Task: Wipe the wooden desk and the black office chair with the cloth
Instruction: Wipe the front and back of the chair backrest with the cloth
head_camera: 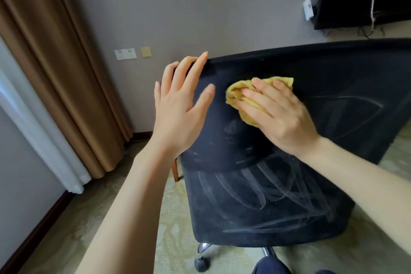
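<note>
Hands on the backrest: the black office chair (311,100) stands on castors (201,262), and I judge a hard stroke could roll or swivel it away, while the bunched yellow cloth (238,91) could slip from under flat fingers. My left hand (180,104), fingers spread and straight, steadies the backrest's top corner and holds nothing. My right hand (278,113) lies flat, pressing the cloth against the upper backrest.
</note>
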Available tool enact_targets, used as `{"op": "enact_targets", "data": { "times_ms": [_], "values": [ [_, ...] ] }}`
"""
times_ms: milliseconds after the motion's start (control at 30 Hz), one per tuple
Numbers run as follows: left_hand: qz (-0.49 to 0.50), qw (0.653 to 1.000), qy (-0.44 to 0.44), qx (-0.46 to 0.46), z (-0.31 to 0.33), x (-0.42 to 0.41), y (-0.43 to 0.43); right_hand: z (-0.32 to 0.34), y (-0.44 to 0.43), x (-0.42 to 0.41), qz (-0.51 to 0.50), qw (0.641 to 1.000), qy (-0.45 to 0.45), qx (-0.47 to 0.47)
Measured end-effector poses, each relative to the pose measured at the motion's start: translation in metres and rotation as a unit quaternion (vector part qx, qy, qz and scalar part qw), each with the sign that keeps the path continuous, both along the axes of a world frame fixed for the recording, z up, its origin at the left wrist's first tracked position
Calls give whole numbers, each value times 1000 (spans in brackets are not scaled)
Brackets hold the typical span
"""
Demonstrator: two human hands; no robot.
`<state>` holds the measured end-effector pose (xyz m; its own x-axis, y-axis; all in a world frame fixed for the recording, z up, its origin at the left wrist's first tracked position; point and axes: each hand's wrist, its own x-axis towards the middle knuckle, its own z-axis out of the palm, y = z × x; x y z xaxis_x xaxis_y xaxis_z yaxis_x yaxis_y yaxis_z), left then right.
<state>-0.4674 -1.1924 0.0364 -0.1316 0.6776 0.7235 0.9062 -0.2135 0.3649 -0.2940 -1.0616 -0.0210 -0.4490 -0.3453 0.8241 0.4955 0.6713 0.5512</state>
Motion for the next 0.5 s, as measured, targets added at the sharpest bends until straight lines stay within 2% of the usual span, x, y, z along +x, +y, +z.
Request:
{"op": "enact_targets", "data": {
  "times_ms": [100,267,500],
  "values": [
    [-5,1000,-10,10,-1,1,0,-15,-7,-36,30,998,41,-40],
    [22,1000,4,21,-3,1,3,-48,-5,-70,11,997,-6,-80],
    [48,999,-3,22,-7,-2,5,-105,-12,-64,20,977,-180,-108]
  ]
}}
